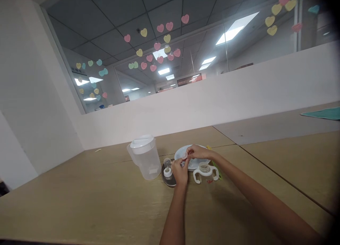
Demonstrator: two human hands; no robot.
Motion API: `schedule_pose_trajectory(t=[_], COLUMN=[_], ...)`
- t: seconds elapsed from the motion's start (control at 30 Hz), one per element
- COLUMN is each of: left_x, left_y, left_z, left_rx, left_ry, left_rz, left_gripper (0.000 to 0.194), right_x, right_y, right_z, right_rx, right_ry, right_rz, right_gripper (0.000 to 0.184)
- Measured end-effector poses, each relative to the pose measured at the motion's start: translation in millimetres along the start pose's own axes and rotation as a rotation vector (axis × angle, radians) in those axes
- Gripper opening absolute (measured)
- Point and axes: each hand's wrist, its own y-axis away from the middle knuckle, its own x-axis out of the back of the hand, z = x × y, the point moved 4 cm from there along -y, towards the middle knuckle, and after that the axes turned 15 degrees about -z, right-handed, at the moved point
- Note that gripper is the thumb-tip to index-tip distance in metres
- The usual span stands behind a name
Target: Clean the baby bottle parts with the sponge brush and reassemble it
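Note:
My left hand (pixel 180 172) and my right hand (pixel 198 153) meet above a white plate (pixel 181 153), both closed on a small clear piece (pixel 184 155) held between the fingertips. Its exact shape is too small to make out. Just left of my left hand a bottle nipple with a white ring (pixel 167 169) stands on a dark round tray (pixel 168 179). A clear baby bottle with two white handles (pixel 206 172) stands open-topped under my right wrist.
A translucent lidded pitcher (pixel 144 156) stands left of the tray on the wooden table (pixel 106 202). A green stick (pixel 216 166) lies behind the bottle. A teal cloth (pixel 324 113) rests at the far right. A white partition wall (pixel 212 103) backs the table.

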Motion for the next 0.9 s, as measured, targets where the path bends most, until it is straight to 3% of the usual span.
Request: schedule_pose_trajectory(t=[0.13, 0.3, 0.5, 0.63, 0.8, 0.9], left_x=[2.2, 15.7, 25.6, 28.1, 26.4, 26.3], left_y=[4.7, 5.0, 1.4, 1.4, 2.3, 3.4], left_z=[10.2, -2.3, -16.5, -24.0, -30.0, -30.0], left_rx=[-0.054, 0.144, 0.324, 0.404, 0.443, 0.475], left_ry=[-0.243, -0.403, -0.569, -0.516, -0.490, -0.482], left_rz=[-0.026, 0.081, 0.016, -0.010, -0.005, 0.015], left_gripper=[0.021, 0.020, 0.016, 0.022, 0.024, 0.026], right_x=[7.0, 23.0, 11.4, 6.5, 35.2, 51.9], right_y=[2.0, 11.2, 13.3, 10.1, 19.1, 37.4], right_z=[11.3, 20.6, 35.8, 30.1, -4.3, -36.0], right_rx=[-0.080, -0.188, -0.275, -0.187, -0.048, 0.137], right_ry=[0.068, 0.227, 0.318, 0.274, 0.185, -0.086], right_rz=[0.050, 0.134, 0.040, 0.018, 0.258, 0.343], right_gripper=[0.024, 0.019, 0.019, 0.020, 0.027, 0.022])
